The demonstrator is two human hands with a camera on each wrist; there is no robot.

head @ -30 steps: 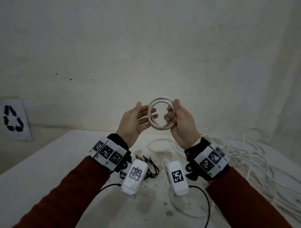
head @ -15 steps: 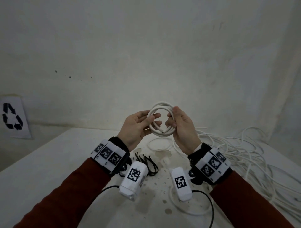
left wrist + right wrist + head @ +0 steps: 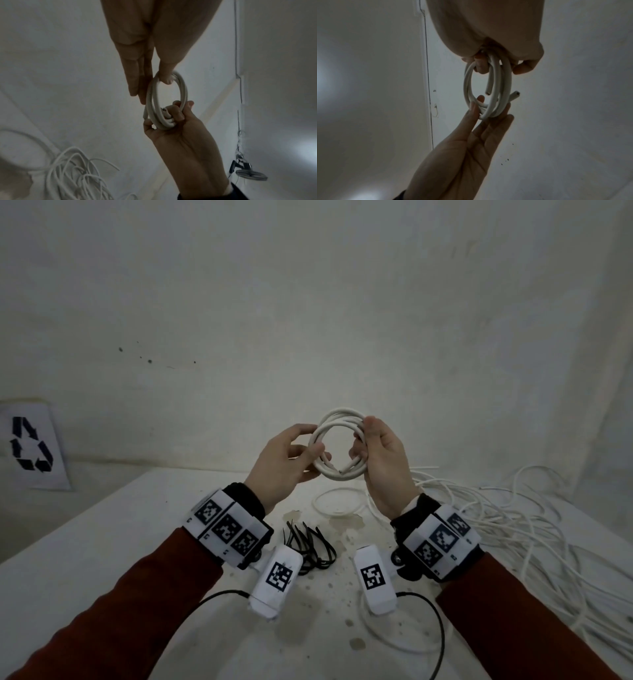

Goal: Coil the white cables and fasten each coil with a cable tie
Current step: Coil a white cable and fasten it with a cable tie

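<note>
Head view, centre of frame: both hands hold the coil (image 3: 337, 451) above the table (image 3: 102, 542) — left wrist view, the right hand (image 3: 173, 121) clamps the springy, light turns; right wrist view, the left hand (image 3: 481, 121) pinches the opposite side — best gripped where the stiff turns bunch.

Both hands (image 3: 342, 455) raised, grips closed

The coiled cable (image 3: 337, 451) and the loose cables (image 3: 507, 529) are white. The cable ties (image 3: 310, 546) are black. The sleeves (image 3: 113, 611) are dark red; wristbands (image 3: 227, 530) carry black-and-white square markers.
</note>
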